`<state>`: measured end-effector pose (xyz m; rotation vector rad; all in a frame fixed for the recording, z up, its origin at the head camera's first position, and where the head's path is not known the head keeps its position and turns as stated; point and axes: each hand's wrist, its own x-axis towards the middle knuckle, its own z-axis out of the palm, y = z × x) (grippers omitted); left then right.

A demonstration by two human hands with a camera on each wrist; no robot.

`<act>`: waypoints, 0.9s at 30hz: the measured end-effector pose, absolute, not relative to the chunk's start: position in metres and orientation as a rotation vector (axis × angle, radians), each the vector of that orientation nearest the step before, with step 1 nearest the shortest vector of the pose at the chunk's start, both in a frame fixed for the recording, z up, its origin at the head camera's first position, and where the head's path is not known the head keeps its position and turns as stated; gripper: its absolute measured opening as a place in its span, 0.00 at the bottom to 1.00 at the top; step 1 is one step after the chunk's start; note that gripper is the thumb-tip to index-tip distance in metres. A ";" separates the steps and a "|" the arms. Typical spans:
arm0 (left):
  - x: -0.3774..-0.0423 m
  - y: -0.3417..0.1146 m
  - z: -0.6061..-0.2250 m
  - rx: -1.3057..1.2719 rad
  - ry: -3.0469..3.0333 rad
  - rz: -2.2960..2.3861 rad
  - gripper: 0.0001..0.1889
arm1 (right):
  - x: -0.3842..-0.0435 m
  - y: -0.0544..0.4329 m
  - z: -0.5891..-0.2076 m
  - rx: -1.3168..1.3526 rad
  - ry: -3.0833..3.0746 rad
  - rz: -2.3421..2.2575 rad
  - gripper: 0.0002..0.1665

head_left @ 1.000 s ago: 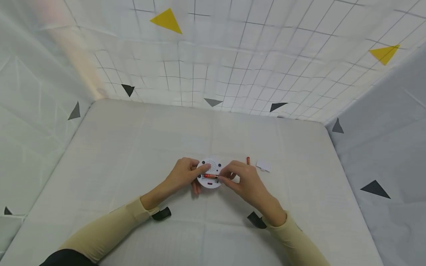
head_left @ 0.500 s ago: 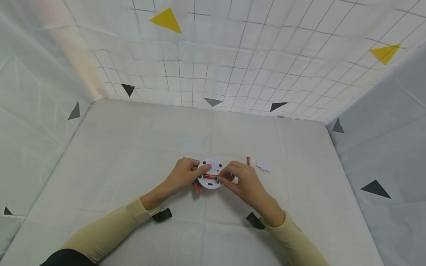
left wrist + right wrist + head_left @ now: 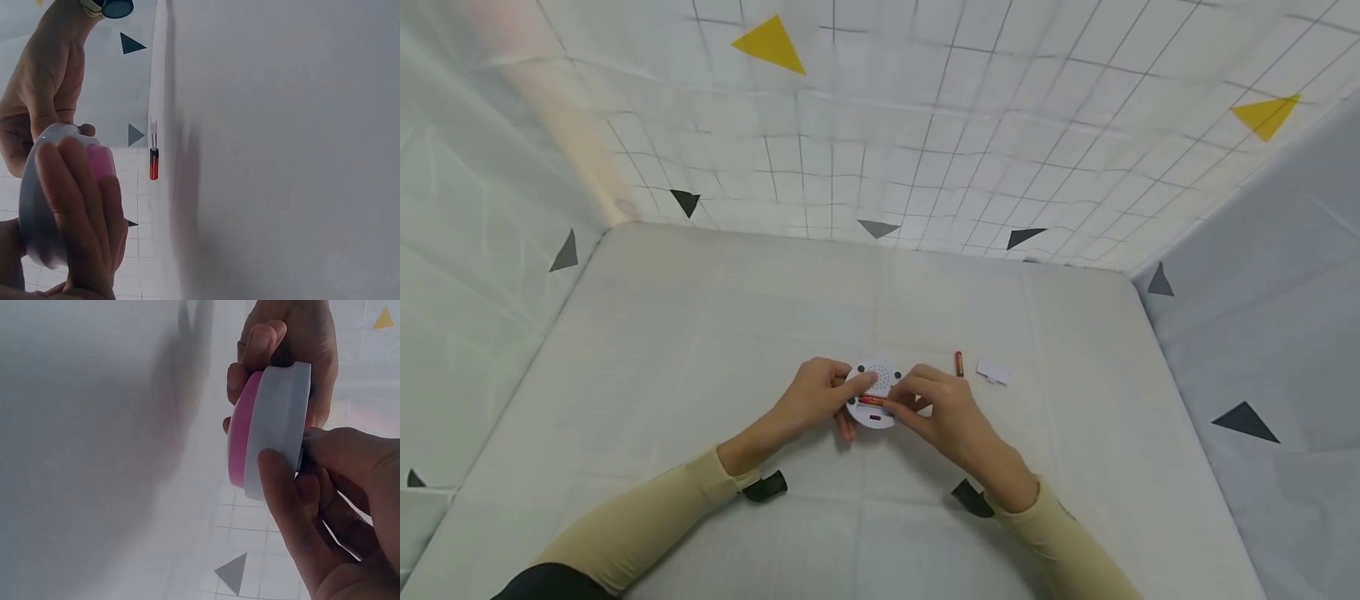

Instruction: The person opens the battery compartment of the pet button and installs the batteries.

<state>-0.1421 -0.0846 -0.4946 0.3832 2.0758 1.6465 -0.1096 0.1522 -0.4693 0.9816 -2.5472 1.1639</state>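
Note:
A round white gadget [image 3: 874,367] with speaker holes and dark feet on its back is held up over the table; the right wrist view shows its pink front dome [image 3: 245,431]. My left hand [image 3: 808,396] grips its left side, thumb on the back and the other fingers behind. In the slot on the back lies a red battery [image 3: 871,401]. The right hand [image 3: 946,410] pinches at the right end of this battery with thumb and forefinger, while another finger touches the gadget's side in the right wrist view. The fingertips hide that end of the slot.
A second red battery [image 3: 958,364] lies on the white-covered table [image 3: 760,308], just beyond the right hand. Beside it is a small white battery cover [image 3: 993,372]. White sheets with black and yellow triangles enclose the table at the back and sides.
The right hand's fingertips have shifted slightly left along the battery. My left hand keeps its hold on the gadget, which stays nearly in place.

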 end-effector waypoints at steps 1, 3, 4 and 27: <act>-0.143 -0.085 -0.495 0.381 2.080 1.647 0.22 | -0.110 0.152 -0.470 0.975 -2.551 1.160 0.10; -0.144 -0.085 -0.497 0.376 2.090 1.646 0.22 | -0.110 0.152 -0.470 0.966 -2.556 1.148 0.10; -0.144 -0.086 -0.497 0.374 2.095 1.642 0.22 | -0.110 0.153 -0.470 0.965 -2.557 1.144 0.10; -0.149 -0.088 -0.502 0.328 2.093 1.638 0.22 | -0.141 0.214 -0.462 0.749 -2.633 0.886 0.09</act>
